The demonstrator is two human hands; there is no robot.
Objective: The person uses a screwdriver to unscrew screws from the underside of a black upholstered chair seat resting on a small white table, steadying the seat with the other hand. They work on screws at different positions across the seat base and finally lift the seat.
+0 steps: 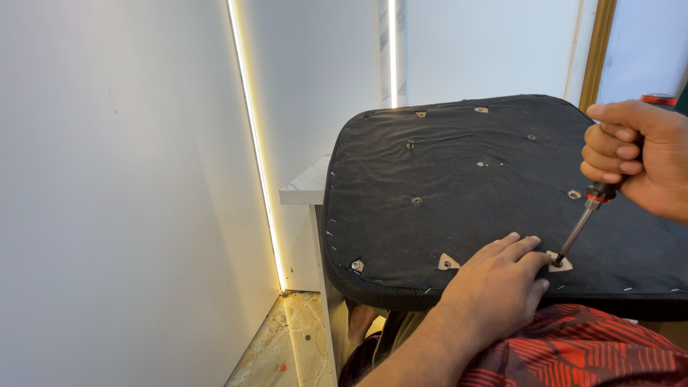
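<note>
While the right hand (634,154) curls its fingers (609,152) tight around the handle of a screwdriver (582,222), the shaft slants down and to the left, and its tip sits in a triangular cut-out (560,262) in the black fabric of a seat pad (494,193). Only the handle's red end cap above the fist and its black and red collar below it show. The left hand (498,287) lies flat on the pad right beside that cut-out, fingers (510,247) stretched out and loosely together, holding nothing; the index fingertip touches the fabric just next to the screwdriver tip.

Near the pad's front edge, two more cut-outs show: one (448,262) just left of the left hand, another (356,266) at the rounded left corner. Small metal fittings (416,201) dot the middle of the fabric, and a row of staples (332,215) runs along the left edge. The pad lies upside down, tilted towards the person, its near edge over a lap covered in red patterned cloth (580,351) and its far side resting on a white counter (304,188). Left of the counter stands a white wall (122,193) with a vertical light strip (254,143), and a marble floor (287,344) shows below.
</note>
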